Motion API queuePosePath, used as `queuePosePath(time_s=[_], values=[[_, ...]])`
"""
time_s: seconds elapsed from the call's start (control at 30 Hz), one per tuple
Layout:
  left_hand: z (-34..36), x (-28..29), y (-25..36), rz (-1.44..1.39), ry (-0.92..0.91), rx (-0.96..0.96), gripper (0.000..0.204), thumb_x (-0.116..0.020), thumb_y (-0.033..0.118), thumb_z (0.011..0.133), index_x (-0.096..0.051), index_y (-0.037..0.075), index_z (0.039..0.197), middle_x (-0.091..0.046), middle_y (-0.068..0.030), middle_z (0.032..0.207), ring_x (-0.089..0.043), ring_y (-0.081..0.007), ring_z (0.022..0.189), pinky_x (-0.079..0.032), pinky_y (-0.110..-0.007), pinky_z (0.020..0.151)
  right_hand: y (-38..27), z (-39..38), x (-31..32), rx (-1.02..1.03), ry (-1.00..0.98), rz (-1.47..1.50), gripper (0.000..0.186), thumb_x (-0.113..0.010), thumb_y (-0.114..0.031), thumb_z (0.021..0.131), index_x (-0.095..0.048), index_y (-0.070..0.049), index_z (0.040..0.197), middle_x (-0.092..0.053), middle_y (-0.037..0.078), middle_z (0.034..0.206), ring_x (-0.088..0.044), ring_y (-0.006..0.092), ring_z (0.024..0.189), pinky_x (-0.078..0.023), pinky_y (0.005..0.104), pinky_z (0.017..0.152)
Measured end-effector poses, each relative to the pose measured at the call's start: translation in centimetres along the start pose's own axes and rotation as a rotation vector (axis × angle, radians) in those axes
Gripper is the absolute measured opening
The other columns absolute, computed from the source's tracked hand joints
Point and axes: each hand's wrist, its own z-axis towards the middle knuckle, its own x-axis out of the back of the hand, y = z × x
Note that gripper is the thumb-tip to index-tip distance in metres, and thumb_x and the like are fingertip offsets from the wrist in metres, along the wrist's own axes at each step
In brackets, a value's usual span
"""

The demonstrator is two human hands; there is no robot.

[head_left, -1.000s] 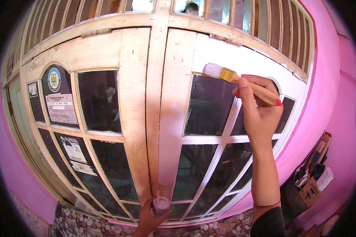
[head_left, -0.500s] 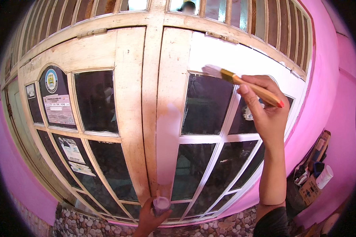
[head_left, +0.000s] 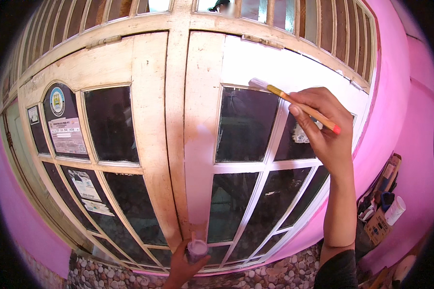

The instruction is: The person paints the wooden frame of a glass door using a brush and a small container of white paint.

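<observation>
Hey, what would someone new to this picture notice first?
Right of centre, the right hand grips a paintbrush, its bristles by a bright white top rail. Low in the middle, the left hand holds a small cup of pale paint. A vivid pink wall curves down the right side.

A round blue-and-white emblem sticker [head_left: 57,101] and a rectangular pinkish-white printed sheet [head_left: 66,136] stand on a dark arched glass pane [head_left: 74,103]; small dark lettering marks a brown cardboard box [head_left: 377,227].
</observation>
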Motion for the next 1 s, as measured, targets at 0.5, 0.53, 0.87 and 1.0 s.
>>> queuePosePath(time_s=[0.5,0.53,0.87,1.0], values=[[-0.3,0.3,-0.3,0.033,-0.003,0.014,0.071,-0.088,0.027,0.072,-0.051,0.000,0.126,-0.063,-0.0153,0.115,-0.063,-0.0253,0.107,-0.050,-0.040,0.093,1.4,-1.2,0.9,-0.062,0.003,-0.019,0.016,-0.074,-0.008,0.085,-0.071,-0.001,0.099,-0.068,0.011,0.090,-0.065,0.0213,0.081,-0.050,0.0297,0.074],[-0.3,-0.1,-0.3,0.021,0.003,0.001,0.071,-0.088,0.028,0.072,-0.051,0.000,0.126,-0.063,-0.0153,0.114,-0.063,-0.0252,0.107,-0.050,-0.040,0.092,1.7,-1.4,1.4,-0.068,0.003,-0.078,0.016,-0.074,-0.008,0.085,-0.071,-0.001,0.099,-0.068,0.011,0.090,-0.065,0.0216,0.081,-0.050,0.0297,0.074],[-0.4,-0.1,-0.4,-0.017,0.020,0.010,0.067,-0.089,0.025,0.071,-0.055,-0.004,0.121,-0.065,-0.0159,0.107,-0.063,-0.0243,0.102,-0.050,-0.037,0.089,1.3,-1.8,1.4,-0.041,0.025,-0.103,0.014,-0.072,-0.008,0.087,-0.070,-0.001,0.099,-0.068,0.010,0.092,-0.066,0.0210,0.084,-0.050,0.0292,0.075],[-0.2,-0.6,0.0,0.033,0.010,-0.005,0.070,-0.088,0.027,0.071,-0.053,-0.002,0.123,-0.065,-0.0168,0.110,-0.064,-0.0258,0.105,-0.050,-0.039,0.091,1.8,-2.6,3.1,-0.158,0.050,-0.199,0.015,-0.072,-0.008,0.087,-0.071,-0.001,0.100,-0.068,0.010,0.091,-0.064,0.0186,0.083,-0.050,0.0288,0.073]])
